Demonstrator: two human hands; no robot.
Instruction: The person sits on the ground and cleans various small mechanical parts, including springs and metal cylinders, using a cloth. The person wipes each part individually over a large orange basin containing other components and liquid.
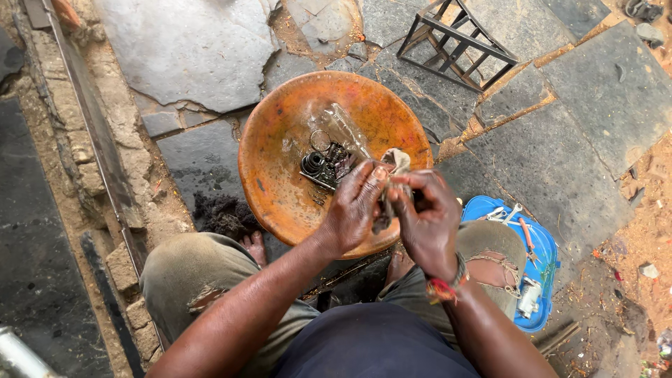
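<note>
The ground is cracked grey stone paving [203, 49] with sandy orange dirt in the joints — a stone curb [91, 175] runs down the left. On it sit a round orange basin [280, 189], a small black metal frame stand [458, 42] and a blue plastic lid [539, 252] holding tools, with a dark patch of grime [224, 213] beside the basin.
</note>
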